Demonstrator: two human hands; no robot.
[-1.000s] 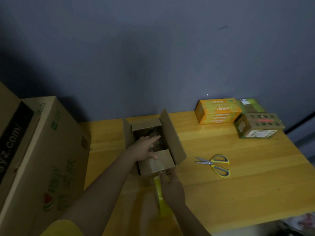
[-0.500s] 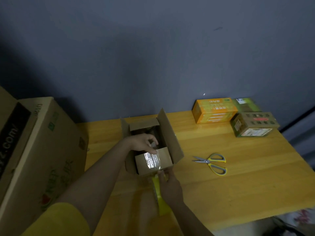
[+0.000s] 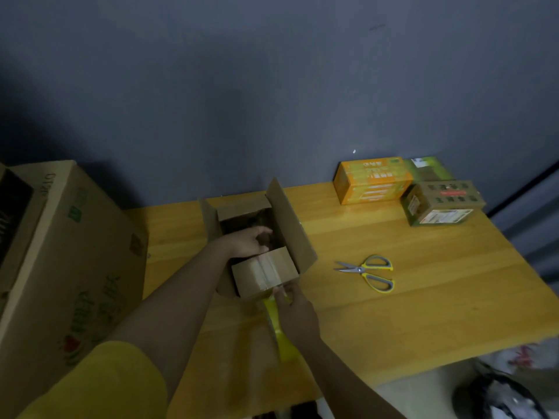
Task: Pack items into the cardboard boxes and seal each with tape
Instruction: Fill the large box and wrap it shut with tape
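1. I see a wooden table (image 3: 423, 313) with a smooth, yellowish grained top, set against a flat grey wall (image 3: 272, 86).
2. On my left stands a large cardboard carton (image 3: 75, 267), matte brown with printed lettering and a red fruit picture on its side.
3. Mid-table sits the small cardboard box (image 3: 290, 225), open at the top: its long right flap stands tilted up and outward, the far short flap leans inward, and the near short flap is folded over the opening with a glossy strip of clear tape across it.
4. My left hand (image 3: 246, 241) reaches into the box from the left, forearm stretched across the table, fingers curled around something dark inside; I cannot tell what it is.
5. My right hand (image 3: 298, 311) is at the box's near edge, fingers bent, gripping a yellow tape roll (image 3: 276, 323) that stands on edge just in front of the box.
6. At the far right, an orange rectangular carton (image 3: 373, 179) lies just beside a green-brown printed carton (image 3: 441, 204).
7. Scissors (image 3: 367, 272) with steel blades and yellow-grey loop handles lie flat, closed, to the right of the small box.
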